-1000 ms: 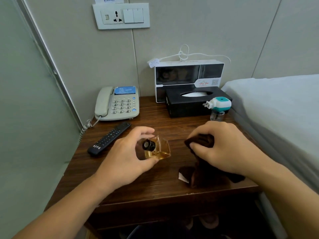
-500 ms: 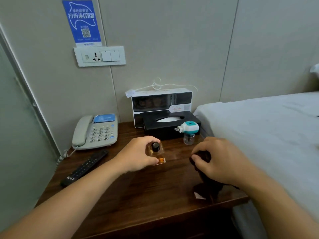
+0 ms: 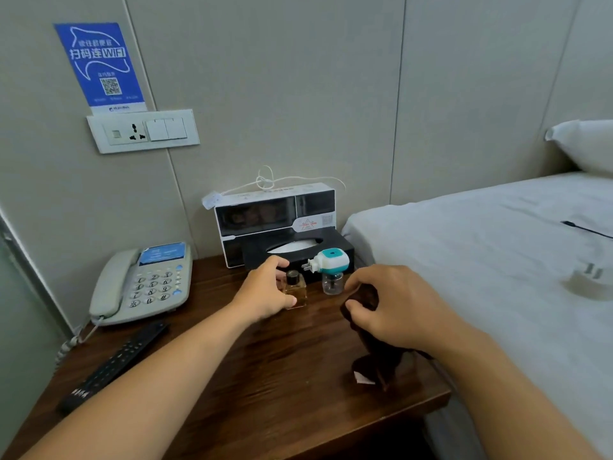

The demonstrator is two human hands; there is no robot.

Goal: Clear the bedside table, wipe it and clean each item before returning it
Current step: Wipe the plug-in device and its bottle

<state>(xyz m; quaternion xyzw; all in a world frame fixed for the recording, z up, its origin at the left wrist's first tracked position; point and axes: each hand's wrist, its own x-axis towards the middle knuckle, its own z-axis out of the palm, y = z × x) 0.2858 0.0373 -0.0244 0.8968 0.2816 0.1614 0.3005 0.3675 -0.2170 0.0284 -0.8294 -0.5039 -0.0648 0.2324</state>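
Observation:
A small square glass bottle [image 3: 296, 288] with amber liquid and a black cap stands upright on the dark wooden bedside table [image 3: 265, 386]. My left hand [image 3: 265, 290] holds it, thumb and fingers curled round its sides. It sits just in front of the black tissue box [image 3: 331, 247] and left of the teal and white plug-in repellent [image 3: 328, 265]. My right hand [image 3: 394, 307] grips a bunched dark brown cloth [image 3: 374, 356], whose lower end rests on the table near the right edge.
A beige telephone [image 3: 142, 283] sits at the back left, with a black remote [image 3: 116, 363] in front of it. A white and black box [image 3: 275, 210] leans against the wall behind the tissue box. The bed [image 3: 497, 260] borders the table's right side.
My left hand has carried the bottle away from me toward the tissue box and stood it upright on the table. My right hand still grips the cloth. The camera has tilted up.

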